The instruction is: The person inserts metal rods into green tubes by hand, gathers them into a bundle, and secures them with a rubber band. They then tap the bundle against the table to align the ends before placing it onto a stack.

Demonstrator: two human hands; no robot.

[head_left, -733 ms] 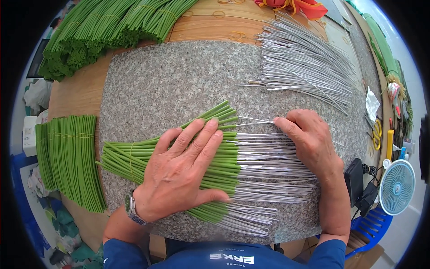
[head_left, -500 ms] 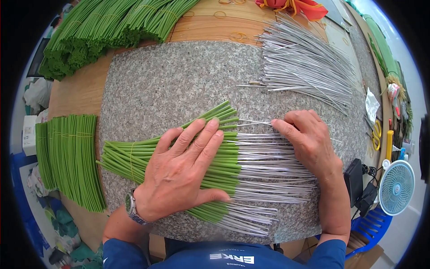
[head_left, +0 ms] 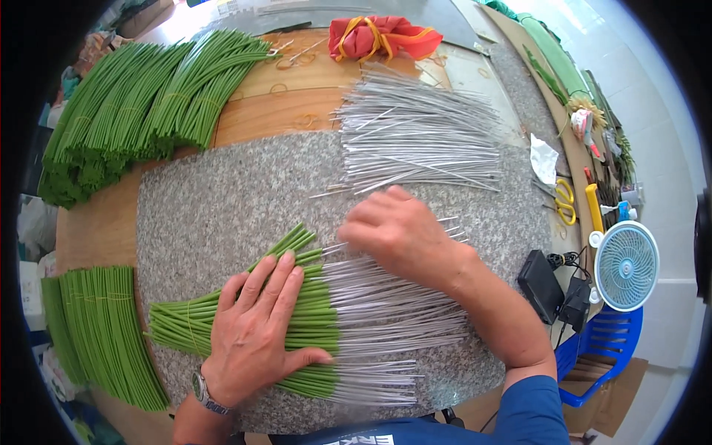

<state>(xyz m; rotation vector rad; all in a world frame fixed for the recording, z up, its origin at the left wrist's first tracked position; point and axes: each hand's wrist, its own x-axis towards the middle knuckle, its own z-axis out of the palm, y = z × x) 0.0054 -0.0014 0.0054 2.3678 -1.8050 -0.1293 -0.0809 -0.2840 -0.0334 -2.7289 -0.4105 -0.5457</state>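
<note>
My left hand (head_left: 256, 326) lies flat with spread fingers on a fanned bundle of thin green stems (head_left: 174, 320). A thin tie loops round the bundle's left part. Thin silver wires (head_left: 393, 308) stick out of the stems' right ends, side by side. Over the upper wires, close to the stem tips, is my right hand (head_left: 404, 233). Its fingers are curled together and slightly blurred; what they hold, if anything, is hidden. Just beyond it lies a loose heap of silver wires (head_left: 423, 141).
Everything rests around a speckled stone slab (head_left: 230, 200). Tied green bundles lie at far left (head_left: 141, 111) and near left (head_left: 104, 326). A red cloth bundle (head_left: 382, 38) sits at the back. Yellow-handled scissors (head_left: 565, 202), a black box (head_left: 541, 285) and a small fan (head_left: 627, 265) stand right.
My right hand has moved left and away from me, off the wire it was pinching at the upper stems. My left hand stays on the bundle. The view has shifted, showing more of the far side.
</note>
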